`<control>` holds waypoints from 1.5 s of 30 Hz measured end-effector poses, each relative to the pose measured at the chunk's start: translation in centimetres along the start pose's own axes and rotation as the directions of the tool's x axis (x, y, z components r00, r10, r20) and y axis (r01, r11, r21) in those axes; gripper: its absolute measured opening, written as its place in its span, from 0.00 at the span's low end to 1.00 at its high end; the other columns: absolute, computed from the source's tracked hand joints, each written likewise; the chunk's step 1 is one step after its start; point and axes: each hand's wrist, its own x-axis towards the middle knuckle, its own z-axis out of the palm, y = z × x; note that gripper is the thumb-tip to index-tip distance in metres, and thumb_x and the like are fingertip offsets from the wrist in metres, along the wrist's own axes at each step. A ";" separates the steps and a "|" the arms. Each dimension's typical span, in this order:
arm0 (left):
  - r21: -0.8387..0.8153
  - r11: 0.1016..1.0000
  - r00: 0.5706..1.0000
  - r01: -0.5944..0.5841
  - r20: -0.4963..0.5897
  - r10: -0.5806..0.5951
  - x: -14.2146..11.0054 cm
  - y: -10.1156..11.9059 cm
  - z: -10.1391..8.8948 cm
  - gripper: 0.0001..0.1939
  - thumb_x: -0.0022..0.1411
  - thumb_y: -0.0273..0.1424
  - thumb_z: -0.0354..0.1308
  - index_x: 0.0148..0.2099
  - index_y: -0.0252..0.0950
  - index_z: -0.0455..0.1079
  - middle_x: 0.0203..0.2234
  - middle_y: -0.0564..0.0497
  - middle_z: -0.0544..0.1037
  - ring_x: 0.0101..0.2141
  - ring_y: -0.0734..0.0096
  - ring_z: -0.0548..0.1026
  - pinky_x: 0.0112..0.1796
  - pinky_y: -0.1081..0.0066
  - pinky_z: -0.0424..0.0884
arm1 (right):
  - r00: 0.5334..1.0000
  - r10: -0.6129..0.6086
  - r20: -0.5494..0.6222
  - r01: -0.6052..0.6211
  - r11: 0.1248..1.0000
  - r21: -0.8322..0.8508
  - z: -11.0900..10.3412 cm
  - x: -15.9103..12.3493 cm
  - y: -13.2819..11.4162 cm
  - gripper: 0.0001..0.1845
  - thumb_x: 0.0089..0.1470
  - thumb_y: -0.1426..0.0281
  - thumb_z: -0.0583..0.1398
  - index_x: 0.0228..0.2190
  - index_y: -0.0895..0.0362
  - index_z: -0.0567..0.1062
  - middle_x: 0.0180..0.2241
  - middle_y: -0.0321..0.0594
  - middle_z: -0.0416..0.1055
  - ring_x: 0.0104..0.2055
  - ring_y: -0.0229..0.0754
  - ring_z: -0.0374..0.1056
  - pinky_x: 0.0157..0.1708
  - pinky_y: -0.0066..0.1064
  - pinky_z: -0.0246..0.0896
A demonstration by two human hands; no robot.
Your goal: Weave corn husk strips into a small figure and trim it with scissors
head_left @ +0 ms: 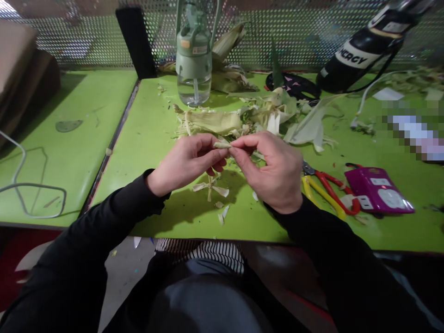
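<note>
Between my two hands is a small pale piece of corn husk (222, 145), pinched at both ends above the table. My left hand (189, 159) grips its left end between thumb and fingers. Thumb and forefinger of my right hand (272, 166) press on the other end. Just beyond lies a flat strip of husk (215, 121) among a loose heap of husks (274, 111). Below my hands, a flower-like shape of husk strips (211, 187) rests on the green table (121, 162), with small scraps (222, 215) nearer the edge.
A pale green water bottle (194, 60) stands behind the husks, beside a black phone-like slab (137, 41). To the right are pliers with red and yellow handles (328, 189), a purple power socket box (378, 189) and a black bottle (364, 51). A grey cable (64, 199) lies left.
</note>
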 end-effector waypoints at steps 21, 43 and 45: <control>-0.009 1.000 1.000 0.010 -0.026 -0.010 -0.3 0.6 -0.6 0.09 0.65 0.33 0.63 0.39 0.30 0.72 0.29 0.48 0.81 0.30 0.75 0.79 0.32 0.76 0.76 | 0.970 0.186 0.157 -0.222 0.941 0.257 -0.4 0.4 1.3 0.07 0.59 0.66 0.66 0.39 0.54 0.80 0.35 0.38 0.80 0.34 0.40 0.75 0.33 0.34 0.73; 0.012 0.999 0.999 -0.048 0.014 0.048 0.0 -0.1 -0.6 0.12 0.64 0.35 0.63 0.42 0.30 0.73 0.29 0.48 0.80 0.30 0.75 0.78 0.34 0.74 0.77 | 0.982 -0.187 -0.009 0.186 0.979 -0.085 0.1 -0.1 1.4 0.05 0.59 0.73 0.64 0.38 0.51 0.79 0.36 0.40 0.81 0.37 0.44 0.77 0.38 0.38 0.75; -0.020 0.998 0.998 -0.054 0.016 0.055 0.1 -0.1 -0.7 0.11 0.64 0.35 0.63 0.41 0.30 0.73 0.30 0.48 0.80 0.31 0.75 0.79 0.35 0.73 0.77 | 0.988 -0.153 -0.011 0.153 0.988 0.001 0.1 -0.1 1.5 0.06 0.58 0.72 0.65 0.39 0.52 0.79 0.36 0.40 0.81 0.38 0.43 0.77 0.38 0.37 0.76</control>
